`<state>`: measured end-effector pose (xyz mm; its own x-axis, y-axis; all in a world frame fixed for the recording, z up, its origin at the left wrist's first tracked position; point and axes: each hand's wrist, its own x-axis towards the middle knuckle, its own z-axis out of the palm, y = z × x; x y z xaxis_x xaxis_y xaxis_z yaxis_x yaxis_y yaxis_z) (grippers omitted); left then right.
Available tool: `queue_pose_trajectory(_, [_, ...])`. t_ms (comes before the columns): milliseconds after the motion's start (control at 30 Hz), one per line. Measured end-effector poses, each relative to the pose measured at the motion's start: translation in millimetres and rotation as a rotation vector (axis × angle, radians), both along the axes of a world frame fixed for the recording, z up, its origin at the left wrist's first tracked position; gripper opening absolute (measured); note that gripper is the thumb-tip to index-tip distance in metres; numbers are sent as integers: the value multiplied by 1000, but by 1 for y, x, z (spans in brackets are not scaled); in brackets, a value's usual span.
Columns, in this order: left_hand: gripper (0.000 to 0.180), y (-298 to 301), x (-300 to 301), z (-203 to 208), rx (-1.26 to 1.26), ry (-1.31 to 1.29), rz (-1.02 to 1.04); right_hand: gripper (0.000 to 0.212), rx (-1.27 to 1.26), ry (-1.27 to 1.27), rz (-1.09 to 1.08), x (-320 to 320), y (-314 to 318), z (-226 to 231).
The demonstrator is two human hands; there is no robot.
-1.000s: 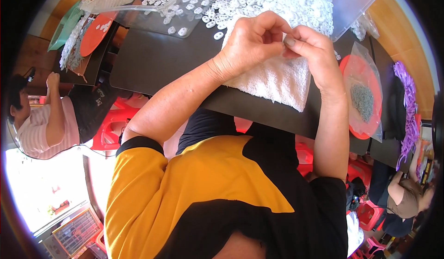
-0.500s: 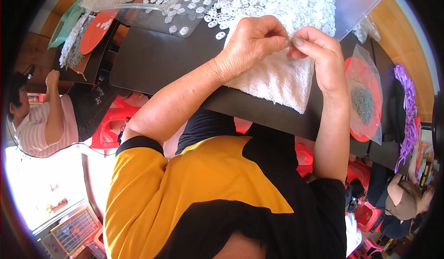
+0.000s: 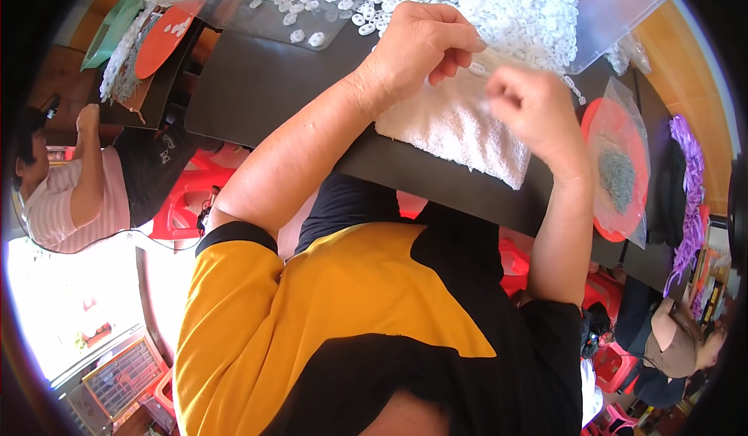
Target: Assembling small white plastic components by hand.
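Observation:
My left hand (image 3: 432, 50) is held over a white towel (image 3: 460, 136), thumb and fingers pinched together. What it grips, if anything, is hidden. Just below its fingertips shows a small white oval piece (image 3: 477, 69); I cannot tell whether it hangs from the hand or lies on the towel. My right hand (image 3: 538, 109) hovers over the towel's right side, apart from the left, its curled fingers smeared by motion. Beyond both hands rises a heap of white oval pieces with holes (image 3: 506, 15), spilling to the left.
A clear plastic tray (image 3: 343, 35) with more white pieces lies at the far left of the dark table (image 3: 257, 93). To the right stands a red dish (image 3: 596, 218) with small grey parts (image 3: 617, 179) in clear plastic. Purple strips (image 3: 686, 194) hang beyond it. A co-worker (image 3: 74, 194) sits left.
My hands were together at the fingertips and have come apart. The left rose slightly away from me; the right shifted down and its fingers curled. A few white pieces now show near the right hand.

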<state>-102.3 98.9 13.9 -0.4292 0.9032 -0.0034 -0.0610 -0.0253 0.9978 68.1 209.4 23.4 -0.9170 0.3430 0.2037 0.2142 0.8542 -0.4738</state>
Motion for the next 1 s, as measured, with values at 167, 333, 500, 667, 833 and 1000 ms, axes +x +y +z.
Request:
queue_pose_trajectory(167, [15, 1, 2, 1, -13, 55, -59, 14, -279, 495, -49, -8, 4, 1])
queue_pose_trajectory(333, [15, 0, -3, 0, 17, -173, -150, 15, -482, 569, 28, -14, -4, -8])
queue_pose_trajectory(500, [15, -1, -3, 3, 51, -235, -189, 12, -483, 609, 14, -14, -6, -9])
queue_pose_trajectory(667, [15, -6, -20, 10, 184, -82, 8, 8, -369, 619, -65, -16, -5, -11])
queue_pose_trajectory(833, [14, -19, -14, 40, 32, 183, 180, 9, -229, 505, -4, -14, -9, -10])
queue_pose_trajectory(1000, [15, -40, -13, -4, -95, 870, 274, 12, -57, 464, 58, -15, -11, -12])
